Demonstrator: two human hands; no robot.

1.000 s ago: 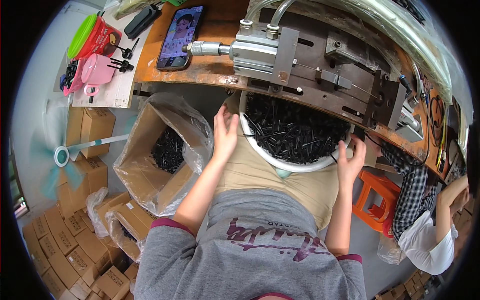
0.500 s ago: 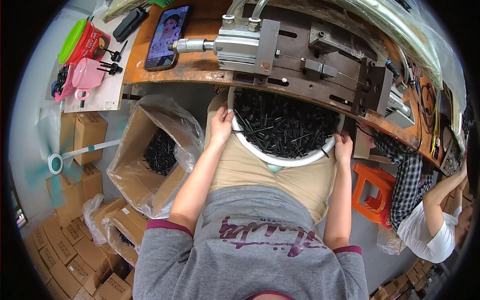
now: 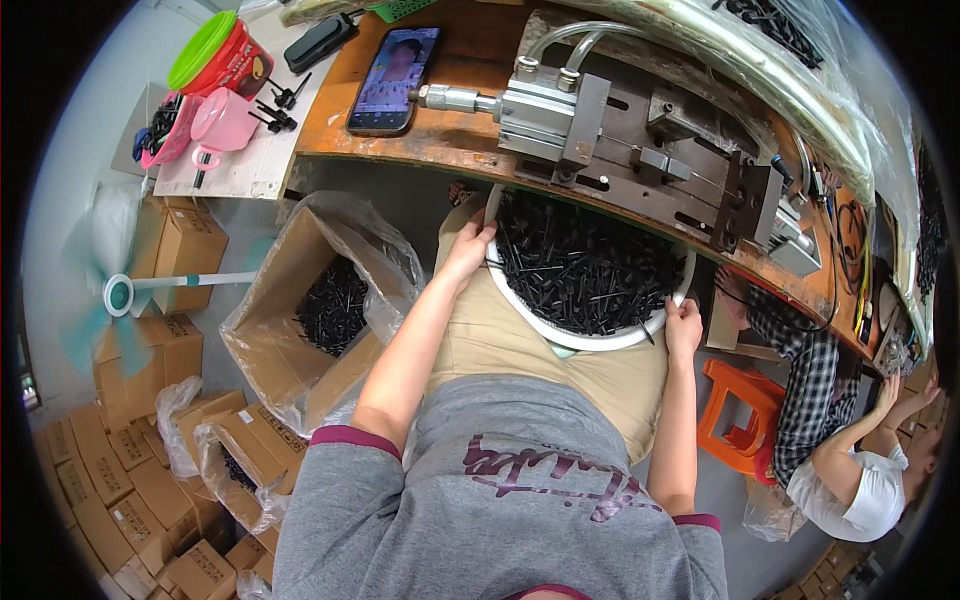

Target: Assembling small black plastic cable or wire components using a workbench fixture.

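Observation:
On my lap sits a round white basin [image 3: 560, 336], partly under the table edge, full of small black plastic parts [image 3: 590, 275]. My left hand [image 3: 468, 248] grips its rim on the left, fingers closed round it. At the right rim my right hand [image 3: 684, 325] is closed on the basin too. Just beyond the basin, a metal fixture with a pneumatic cylinder [image 3: 545, 118] is mounted on the wooden table [image 3: 420, 150]. A phone [image 3: 395, 82] with a lit screen lies left of the cylinder.
An open carton [image 3: 262, 325] lined with plastic, holding black parts, stands to my left beside a fan [image 3: 118, 295]. Stacked cartons [image 3: 140, 480] lie behind it. At right are an orange stool [image 3: 740, 415] and another person [image 3: 850, 470]. A pink cup [image 3: 222, 122] stands on the white board.
My view has shifted, so the table and basin appear further right and slightly rotated. Both hands stay on the basin's rim. The other person's arms have moved.

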